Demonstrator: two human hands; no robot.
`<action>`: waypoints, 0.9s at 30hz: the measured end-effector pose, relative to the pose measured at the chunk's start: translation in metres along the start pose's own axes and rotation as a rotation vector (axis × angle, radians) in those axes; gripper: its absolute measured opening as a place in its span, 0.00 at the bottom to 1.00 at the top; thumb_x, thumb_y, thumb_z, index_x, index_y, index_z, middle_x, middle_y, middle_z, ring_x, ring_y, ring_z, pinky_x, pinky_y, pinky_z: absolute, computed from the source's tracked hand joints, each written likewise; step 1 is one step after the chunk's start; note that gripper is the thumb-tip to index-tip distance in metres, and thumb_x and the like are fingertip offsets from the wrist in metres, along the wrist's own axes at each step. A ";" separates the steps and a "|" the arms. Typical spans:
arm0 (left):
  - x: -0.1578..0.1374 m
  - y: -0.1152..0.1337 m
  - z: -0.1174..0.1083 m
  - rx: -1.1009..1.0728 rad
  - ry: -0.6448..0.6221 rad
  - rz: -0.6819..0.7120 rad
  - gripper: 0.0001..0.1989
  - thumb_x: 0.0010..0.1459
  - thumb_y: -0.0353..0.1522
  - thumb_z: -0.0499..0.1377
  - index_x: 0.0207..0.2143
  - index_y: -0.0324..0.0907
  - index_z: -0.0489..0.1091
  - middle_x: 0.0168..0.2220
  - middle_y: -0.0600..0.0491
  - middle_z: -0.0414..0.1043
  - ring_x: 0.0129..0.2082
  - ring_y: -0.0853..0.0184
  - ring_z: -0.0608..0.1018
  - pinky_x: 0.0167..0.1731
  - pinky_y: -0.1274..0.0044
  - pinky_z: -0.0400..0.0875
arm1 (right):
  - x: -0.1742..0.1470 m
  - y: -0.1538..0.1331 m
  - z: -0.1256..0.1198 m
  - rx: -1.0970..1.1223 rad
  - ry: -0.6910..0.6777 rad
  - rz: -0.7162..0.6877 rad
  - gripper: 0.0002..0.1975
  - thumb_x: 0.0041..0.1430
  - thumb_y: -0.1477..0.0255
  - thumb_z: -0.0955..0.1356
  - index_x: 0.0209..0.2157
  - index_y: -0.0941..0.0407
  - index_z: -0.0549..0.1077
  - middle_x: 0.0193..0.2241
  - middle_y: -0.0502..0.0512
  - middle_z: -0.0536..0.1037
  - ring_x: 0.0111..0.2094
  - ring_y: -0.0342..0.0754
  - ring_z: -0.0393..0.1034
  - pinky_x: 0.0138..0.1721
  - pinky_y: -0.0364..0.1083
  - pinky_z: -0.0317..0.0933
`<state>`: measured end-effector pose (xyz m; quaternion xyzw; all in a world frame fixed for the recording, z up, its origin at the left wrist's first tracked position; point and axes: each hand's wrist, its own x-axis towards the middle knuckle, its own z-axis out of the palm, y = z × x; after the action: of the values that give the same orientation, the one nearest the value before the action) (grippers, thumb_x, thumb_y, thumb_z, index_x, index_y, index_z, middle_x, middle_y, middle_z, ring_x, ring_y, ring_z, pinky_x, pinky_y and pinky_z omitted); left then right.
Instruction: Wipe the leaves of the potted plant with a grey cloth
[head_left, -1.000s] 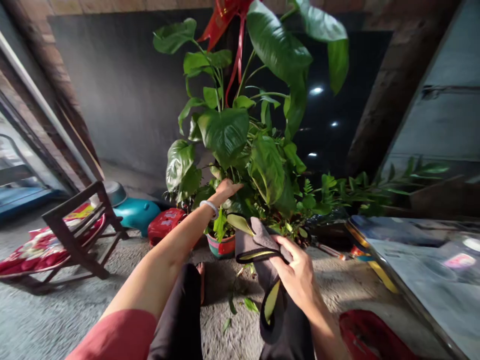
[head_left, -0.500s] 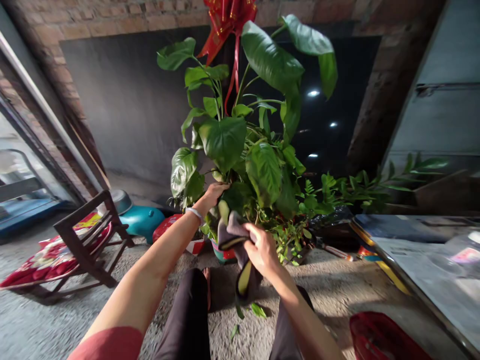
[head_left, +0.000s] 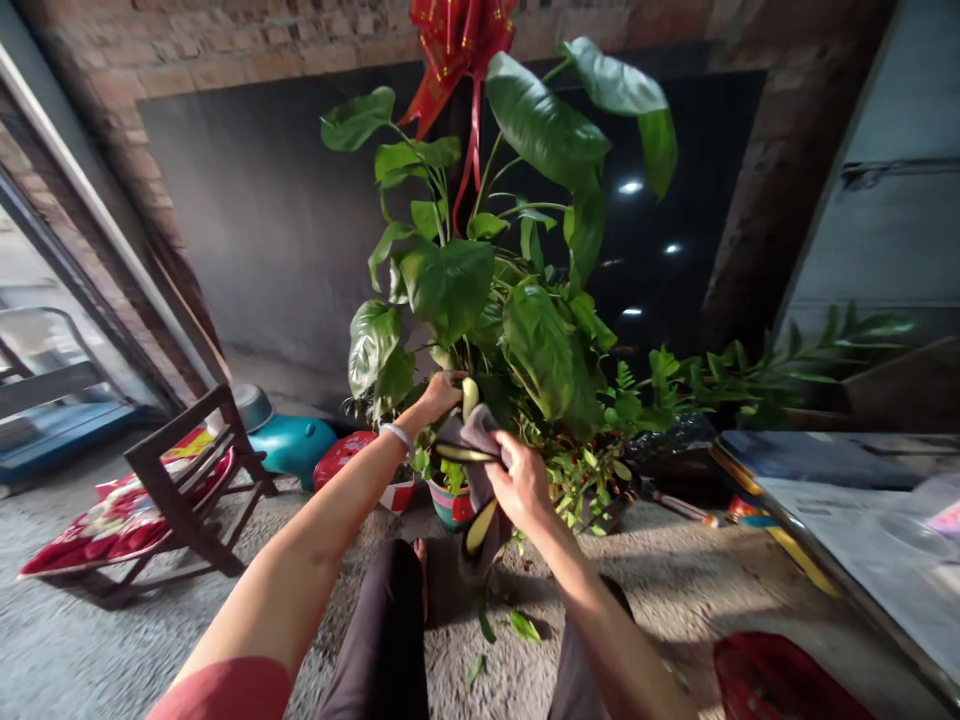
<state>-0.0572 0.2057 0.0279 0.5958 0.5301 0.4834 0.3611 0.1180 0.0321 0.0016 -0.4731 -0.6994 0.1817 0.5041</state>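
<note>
A large broad-leaved potted plant (head_left: 450, 285) stands in front of me, its glossy green leaves spreading on long stalks. My left hand (head_left: 441, 396), with a pale bangle at the wrist, reaches into the lower foliage. Its fingers are closed at a leaf, the fingertips partly hidden. My right hand (head_left: 523, 482) grips a grey cloth (head_left: 480, 430) with yellowish parts and dark edging. The cloth's upper end is bunched close to my left fingers, and its lower end hangs loose. Behind the cloth, a green and red pot (head_left: 450, 505) shows partly.
A wooden chair (head_left: 184, 480) with a red floral cushion stands left, near a teal plastic object (head_left: 292, 447). A table (head_left: 832, 510) is at the right. Smaller leafy plants (head_left: 592, 470) crowd the base. Loose leaves (head_left: 523, 626) lie on the rough floor. A red bow (head_left: 461, 60) hangs above.
The cloth and my right hand have shifted slightly, and the cloth's hanging end has swung left and up. More of the pot shows now. My left hand stays at the foliage.
</note>
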 end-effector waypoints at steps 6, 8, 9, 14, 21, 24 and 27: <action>0.000 -0.009 0.009 0.155 0.005 0.036 0.28 0.48 0.23 0.64 0.55 0.34 0.81 0.38 0.49 0.85 0.37 0.61 0.83 0.42 0.72 0.78 | -0.063 -0.007 -0.058 0.252 -0.058 0.232 0.19 0.52 0.70 0.67 0.44 0.54 0.83 0.40 0.57 0.88 0.41 0.55 0.83 0.47 0.51 0.76; -0.003 -0.006 0.014 0.181 0.017 0.059 0.25 0.53 0.26 0.65 0.55 0.34 0.81 0.42 0.47 0.85 0.42 0.60 0.84 0.46 0.72 0.78 | -0.066 -0.009 -0.078 0.218 0.042 0.265 0.18 0.52 0.65 0.69 0.43 0.54 0.84 0.40 0.59 0.88 0.42 0.57 0.83 0.47 0.51 0.76; -0.005 -0.004 0.018 0.190 0.025 0.068 0.22 0.55 0.29 0.65 0.53 0.35 0.82 0.44 0.46 0.85 0.44 0.59 0.84 0.48 0.72 0.77 | -0.066 -0.007 -0.084 0.191 0.088 0.280 0.18 0.52 0.63 0.70 0.43 0.54 0.84 0.40 0.59 0.88 0.42 0.58 0.83 0.48 0.52 0.76; -0.017 0.008 0.038 0.328 0.085 0.060 0.24 0.58 0.45 0.70 0.50 0.38 0.82 0.52 0.39 0.83 0.55 0.50 0.82 0.55 0.67 0.74 | -0.071 0.008 -0.080 0.120 0.172 0.286 0.19 0.50 0.61 0.70 0.41 0.55 0.84 0.40 0.61 0.88 0.43 0.61 0.83 0.49 0.56 0.76; -0.018 0.011 0.033 0.263 0.144 0.129 0.13 0.48 0.32 0.72 0.37 0.39 0.82 0.39 0.46 0.84 0.45 0.53 0.82 0.46 0.71 0.75 | 0.003 -0.019 -0.090 0.013 0.466 -0.015 0.18 0.54 0.65 0.71 0.46 0.54 0.83 0.43 0.60 0.86 0.46 0.60 0.81 0.53 0.57 0.73; -0.016 0.007 0.011 0.045 0.052 0.116 0.11 0.49 0.34 0.69 0.35 0.38 0.81 0.31 0.51 0.81 0.36 0.60 0.81 0.37 0.75 0.75 | 0.031 -0.015 -0.063 -0.019 0.378 -0.043 0.20 0.54 0.68 0.68 0.48 0.57 0.82 0.44 0.63 0.86 0.46 0.62 0.80 0.53 0.59 0.73; -0.018 0.003 -0.011 -0.111 0.002 0.053 0.12 0.49 0.34 0.68 0.36 0.37 0.82 0.29 0.53 0.80 0.32 0.62 0.80 0.34 0.75 0.75 | 0.006 0.003 -0.020 0.011 0.041 0.044 0.23 0.52 0.71 0.66 0.48 0.58 0.82 0.43 0.64 0.87 0.45 0.62 0.82 0.52 0.60 0.74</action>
<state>-0.0663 0.1870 0.0301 0.5882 0.4866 0.5223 0.3801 0.1369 0.0343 0.0117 -0.4893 -0.6773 0.1867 0.5168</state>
